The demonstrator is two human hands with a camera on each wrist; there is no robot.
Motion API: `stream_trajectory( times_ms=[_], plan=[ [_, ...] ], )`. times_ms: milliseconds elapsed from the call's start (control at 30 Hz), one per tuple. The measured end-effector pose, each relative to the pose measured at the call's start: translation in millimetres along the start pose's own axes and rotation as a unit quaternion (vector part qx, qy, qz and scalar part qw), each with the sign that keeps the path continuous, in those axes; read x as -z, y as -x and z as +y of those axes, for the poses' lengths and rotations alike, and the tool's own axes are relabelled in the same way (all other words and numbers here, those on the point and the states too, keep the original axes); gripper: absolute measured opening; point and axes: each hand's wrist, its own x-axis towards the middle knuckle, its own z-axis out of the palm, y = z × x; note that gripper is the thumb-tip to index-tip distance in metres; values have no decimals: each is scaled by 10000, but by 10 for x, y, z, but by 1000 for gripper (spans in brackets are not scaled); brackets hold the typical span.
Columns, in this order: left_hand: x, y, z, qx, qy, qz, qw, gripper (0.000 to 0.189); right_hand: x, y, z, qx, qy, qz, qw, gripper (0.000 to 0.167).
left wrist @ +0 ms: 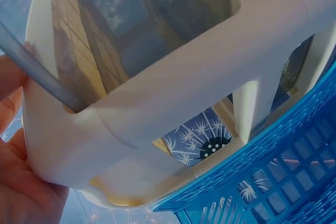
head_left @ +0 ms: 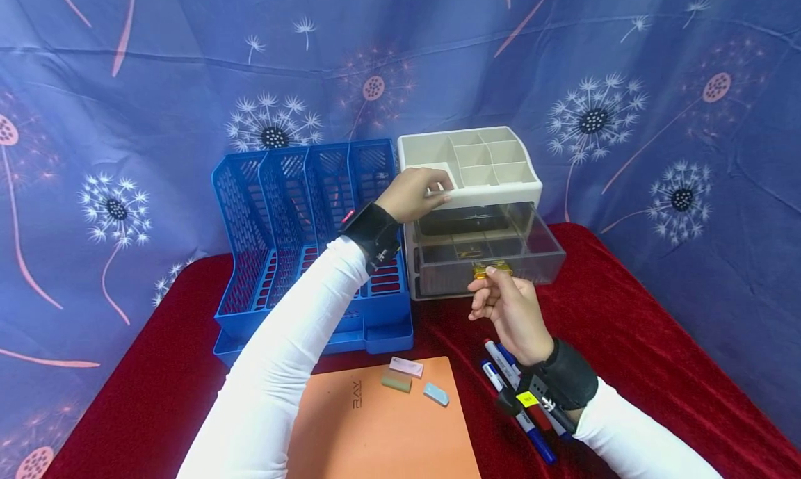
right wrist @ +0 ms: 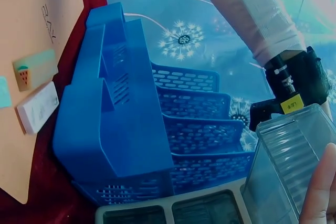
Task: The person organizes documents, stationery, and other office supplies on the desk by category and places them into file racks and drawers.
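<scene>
A cream desktop organizer [head_left: 484, 197] stands at the back, with several small compartments on top. My left hand [head_left: 414, 192] grips its upper front rim, fingers over the edge; the left wrist view shows its fingers [left wrist: 10, 87] against the cream side. Below that rim a clear smoky drawer [head_left: 535, 256] is pulled partway out. My right hand [head_left: 516, 319] pinches the gold handle [head_left: 500, 265] on the drawer front, with the other fingers curled beneath. In the right wrist view a fingertip lies near the clear drawer [right wrist: 283, 150]; the handle is out of sight there.
A blue file rack [head_left: 375, 319] stands directly left of the organizer. In front lies an orange folder [head_left: 388, 437] bearing pink [head_left: 407, 366], green [head_left: 396, 380] and blue [head_left: 436, 394] erasers. Several markers [head_left: 532, 434] lie under the right wrist on the red cloth [head_left: 619, 326].
</scene>
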Motion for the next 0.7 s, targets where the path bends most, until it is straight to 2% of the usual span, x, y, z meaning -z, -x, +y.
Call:
stream_trajectory(
  times_ms=[233, 567, 700],
  plan=[
    [-1, -12, -36, -23, 47, 22, 10000, 15, -13, 71, -13, 82, -44, -117, 9999, 42],
    [8, -7, -5, 55, 41, -57, 10000, 17, 1, 118, -6, 93, -228, -268, 9993, 42],
    [2, -5, -2, 54, 10, -55, 10000, 17, 35, 116, -10, 91, -170, -468, 9987, 42]
  ],
)
